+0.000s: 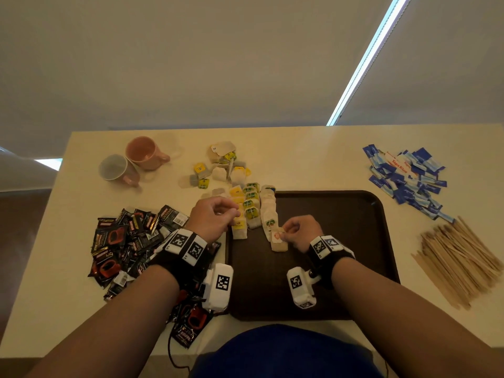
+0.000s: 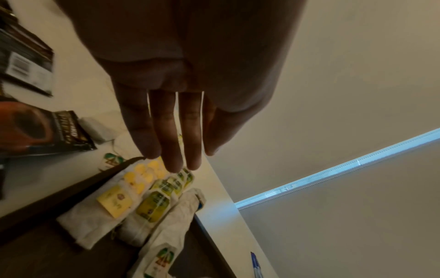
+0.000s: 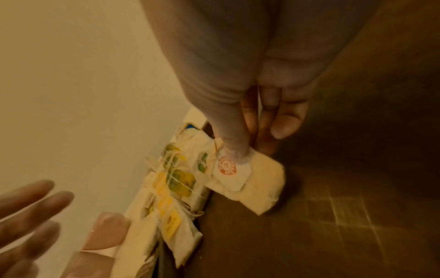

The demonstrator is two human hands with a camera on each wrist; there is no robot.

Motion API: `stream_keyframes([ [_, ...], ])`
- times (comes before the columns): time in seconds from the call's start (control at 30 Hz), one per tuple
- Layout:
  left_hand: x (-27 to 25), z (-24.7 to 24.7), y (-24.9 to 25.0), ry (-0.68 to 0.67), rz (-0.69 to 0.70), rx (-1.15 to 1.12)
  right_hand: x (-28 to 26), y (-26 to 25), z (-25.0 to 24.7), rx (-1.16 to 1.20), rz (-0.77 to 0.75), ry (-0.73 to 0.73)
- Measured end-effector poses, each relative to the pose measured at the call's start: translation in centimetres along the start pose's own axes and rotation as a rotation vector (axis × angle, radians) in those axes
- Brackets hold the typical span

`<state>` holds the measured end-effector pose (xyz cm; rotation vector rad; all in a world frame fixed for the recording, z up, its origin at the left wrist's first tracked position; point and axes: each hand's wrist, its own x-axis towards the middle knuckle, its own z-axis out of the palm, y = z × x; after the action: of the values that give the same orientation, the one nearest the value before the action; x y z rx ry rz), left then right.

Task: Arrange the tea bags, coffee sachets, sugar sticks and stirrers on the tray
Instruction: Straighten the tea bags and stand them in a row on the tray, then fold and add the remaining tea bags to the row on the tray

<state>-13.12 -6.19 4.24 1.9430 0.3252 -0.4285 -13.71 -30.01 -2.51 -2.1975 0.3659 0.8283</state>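
A dark brown tray (image 1: pixel 341 241) lies in front of me. Along its left side run rows of tea bags (image 1: pixel 251 208) (image 2: pixel 152 205) (image 3: pixel 176 180) with yellow and green tags. My right hand (image 1: pixel 285 233) (image 3: pixel 238 156) pinches the orange-marked tag of a tea bag (image 1: pixel 278 244) (image 3: pixel 259 190) at the near end of the rightmost row, the bag resting on the tray. My left hand (image 1: pixel 231 214) (image 2: pixel 176 161) hovers over the yellow-tagged row with relaxed fingers, holding nothing. Loose tea bags (image 1: pixel 223 165) lie on the table beyond the tray.
Black coffee sachets (image 1: pixel 128 241) (image 2: pixel 45 129) are heaped left of the tray. Blue sugar sticks (image 1: pixel 406 175) lie at the far right, with wooden stirrers (image 1: pixel 458 257) piled nearer on the right. Two mugs (image 1: pixel 131 162) lie tipped at the far left. A wall rises behind the table.
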Motion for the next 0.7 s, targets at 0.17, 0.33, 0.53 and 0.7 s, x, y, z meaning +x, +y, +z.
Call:
stream_keyframes([
  [0.17, 0.6, -0.5, -1.3, 0.002, -0.084, -0.035, 0.3, -0.6, 1.9, 0.107, 0.076, 0.065],
  [0.33, 1.2, -0.9, -1.7, 0.012, -0.135, -0.025, 0.3, -0.7, 1.9, 0.106, 0.073, 0.079],
  [0.53, 5.2, -4.1, -3.1, 0.121, -0.330, 0.183, 0.2, 0.3, 0.8, 0.031, 0.064, 0.035],
  [0.7, 10.3, -7.8, -2.9, 0.178, -0.428, 0.331, -0.3, 0.5, 0.3, -0.066, 0.031, 0.049],
])
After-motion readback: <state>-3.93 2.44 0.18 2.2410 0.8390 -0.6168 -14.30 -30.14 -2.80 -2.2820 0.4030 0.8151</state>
